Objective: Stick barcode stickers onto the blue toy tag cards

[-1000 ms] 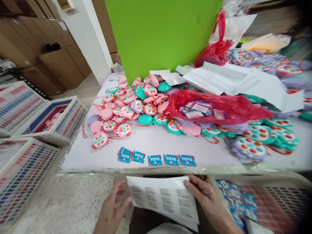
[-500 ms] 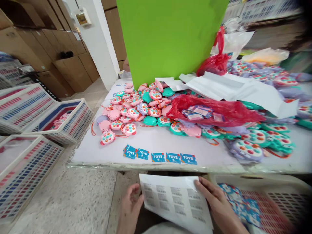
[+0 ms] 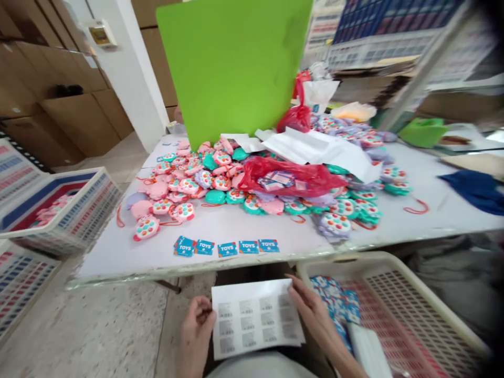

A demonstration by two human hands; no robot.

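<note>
A white sheet of barcode labels (image 3: 255, 320), printed in rows of grey blocks, is held over my lap below the table's front edge. My right hand (image 3: 315, 315) grips its upper right side, thumb on top and the other fingers hidden by the paper. At the left edge, my left hand (image 3: 197, 328) has its fingers curled and its thumb against the paper. A second sheet's edge peeks out at the lower right. Just beyond, on the table, blue TOYS cards (image 3: 227, 249) lie in a row.
Pink, teal and purple animal-shaped pop toys (image 3: 189, 186) are heaped on the white table (image 3: 118, 262). A red plastic bag (image 3: 315, 181) of cards lies on them. A green board (image 3: 236, 68) stands behind. One basket (image 3: 425, 304) sits right, another basket (image 3: 90, 210) left.
My view has swung to the right, showing more of the table's right side. The label sheet is now more level, and my left thumb has come in against its left edge.
</note>
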